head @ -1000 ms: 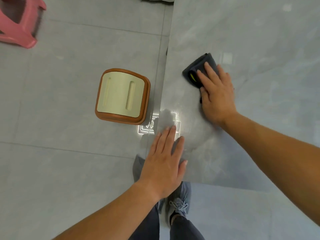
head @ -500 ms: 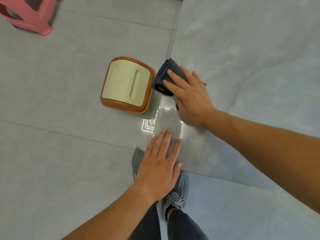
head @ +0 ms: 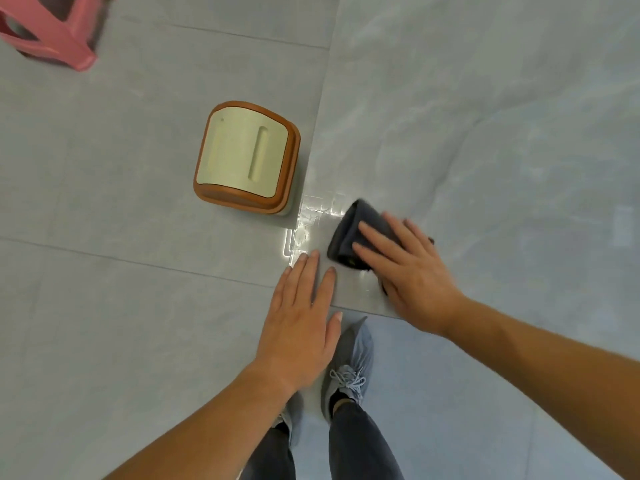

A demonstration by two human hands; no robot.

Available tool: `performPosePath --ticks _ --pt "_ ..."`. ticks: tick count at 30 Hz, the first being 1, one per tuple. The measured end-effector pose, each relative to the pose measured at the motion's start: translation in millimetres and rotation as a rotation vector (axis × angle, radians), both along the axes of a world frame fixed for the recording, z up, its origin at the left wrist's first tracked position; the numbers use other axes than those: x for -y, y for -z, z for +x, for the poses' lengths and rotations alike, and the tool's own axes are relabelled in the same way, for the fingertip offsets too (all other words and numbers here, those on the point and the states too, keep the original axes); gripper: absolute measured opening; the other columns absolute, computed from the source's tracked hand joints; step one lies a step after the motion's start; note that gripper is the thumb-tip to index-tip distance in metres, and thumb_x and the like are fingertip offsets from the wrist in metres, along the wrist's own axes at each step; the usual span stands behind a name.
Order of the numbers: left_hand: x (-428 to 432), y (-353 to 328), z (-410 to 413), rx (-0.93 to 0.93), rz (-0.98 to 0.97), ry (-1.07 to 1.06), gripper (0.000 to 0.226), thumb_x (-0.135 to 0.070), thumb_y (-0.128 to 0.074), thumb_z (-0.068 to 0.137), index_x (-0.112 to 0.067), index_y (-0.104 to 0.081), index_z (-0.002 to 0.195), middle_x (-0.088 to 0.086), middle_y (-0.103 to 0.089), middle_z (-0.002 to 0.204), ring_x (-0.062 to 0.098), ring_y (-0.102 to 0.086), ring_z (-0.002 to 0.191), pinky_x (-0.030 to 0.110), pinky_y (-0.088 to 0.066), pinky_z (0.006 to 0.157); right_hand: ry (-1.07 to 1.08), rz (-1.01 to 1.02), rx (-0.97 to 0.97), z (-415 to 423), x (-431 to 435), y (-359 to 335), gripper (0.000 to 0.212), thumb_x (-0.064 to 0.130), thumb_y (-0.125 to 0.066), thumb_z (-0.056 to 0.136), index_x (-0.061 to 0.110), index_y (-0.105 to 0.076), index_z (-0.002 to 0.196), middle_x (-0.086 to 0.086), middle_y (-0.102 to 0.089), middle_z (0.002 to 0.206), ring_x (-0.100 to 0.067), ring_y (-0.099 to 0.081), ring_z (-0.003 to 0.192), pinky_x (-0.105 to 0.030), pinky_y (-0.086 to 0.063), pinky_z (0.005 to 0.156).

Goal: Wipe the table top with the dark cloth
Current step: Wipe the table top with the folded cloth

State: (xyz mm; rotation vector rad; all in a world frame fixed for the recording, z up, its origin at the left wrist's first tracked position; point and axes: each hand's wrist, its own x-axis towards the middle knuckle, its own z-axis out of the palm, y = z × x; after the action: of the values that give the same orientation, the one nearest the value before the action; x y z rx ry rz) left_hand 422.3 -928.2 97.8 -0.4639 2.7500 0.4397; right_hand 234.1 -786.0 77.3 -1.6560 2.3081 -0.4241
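Observation:
The grey marble-look table top [head: 485, 116] fills the right side of the head view, its near left corner at the middle. A folded dark cloth [head: 349, 233] lies close to that corner. My right hand [head: 412, 271] presses flat on the cloth with straight fingers and covers its right part. My left hand [head: 301, 317] rests flat on the table's near left corner, fingers straight, just left of the cloth and apart from it.
A brown stool with a cream seat [head: 246, 157] stands on the tiled floor right beside the table's left edge. A pink plastic stool [head: 48, 32] is at the far left. My grey shoes [head: 349, 365] show below the table's near edge.
My right hand has slid the cloth from the table's left edge beside the brown stool back toward me, to the near left corner. My left hand has stayed on the corner.

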Motion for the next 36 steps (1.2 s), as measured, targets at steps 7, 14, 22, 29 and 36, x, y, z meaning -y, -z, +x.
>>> performPosePath --ticks 7,14,22,29,36 --pt "4 6 11 -0.035 0.029 0.003 0.065 -0.045 -0.027 0.101 -0.010 -0.021 0.156 0.015 -0.005 0.166 0.028 0.001 0.154 0.045 -0.012 0.123 0.354 0.016 0.032 3 -46 -9 0.048 0.018 -0.042 0.098 0.015 -0.050 0.145 -0.004 -0.034 0.159 -0.039 -0.023 0.149 -0.063 -0.024 0.115" --pt "15 12 26 -0.081 0.194 -0.164 0.076 -0.049 -0.028 0.099 -0.013 0.005 0.157 0.007 0.009 0.167 0.018 0.009 0.153 0.039 -0.011 0.124 0.230 -0.004 0.046 87 -22 0 0.054 0.018 -0.046 0.098 0.022 -0.042 0.151 -0.001 -0.027 0.164 -0.035 -0.012 0.153 -0.062 -0.019 0.118" --pt "10 17 23 -0.138 0.300 -0.226 0.078 -0.056 -0.023 0.099 -0.018 0.013 0.156 0.000 0.019 0.165 0.012 0.017 0.151 0.033 -0.003 0.123 0.285 0.028 0.017 4 98 -1 0.053 0.022 -0.044 0.101 0.030 -0.036 0.152 0.003 -0.024 0.164 -0.032 -0.010 0.153 -0.049 -0.001 0.123" --pt "10 11 16 -0.279 0.726 -0.611 0.074 -0.059 -0.033 0.097 -0.028 -0.005 0.158 -0.004 -0.016 0.165 -0.004 -0.012 0.148 0.025 -0.018 0.122 0.131 0.030 0.044 55 50 -8 0.055 0.018 -0.045 0.096 0.025 -0.043 0.150 0.000 -0.031 0.162 -0.034 -0.014 0.153 -0.058 -0.015 0.120" --pt "20 6 0 -0.211 0.621 -0.558 0.076 -0.063 -0.031 0.093 -0.024 -0.012 0.156 -0.007 -0.022 0.160 -0.016 -0.009 0.137 0.003 -0.005 0.106 0.080 0.090 0.005 72 -24 -7 0.055 0.016 -0.042 0.097 0.024 -0.040 0.152 0.002 -0.027 0.164 -0.031 -0.011 0.154 -0.055 -0.016 0.122"
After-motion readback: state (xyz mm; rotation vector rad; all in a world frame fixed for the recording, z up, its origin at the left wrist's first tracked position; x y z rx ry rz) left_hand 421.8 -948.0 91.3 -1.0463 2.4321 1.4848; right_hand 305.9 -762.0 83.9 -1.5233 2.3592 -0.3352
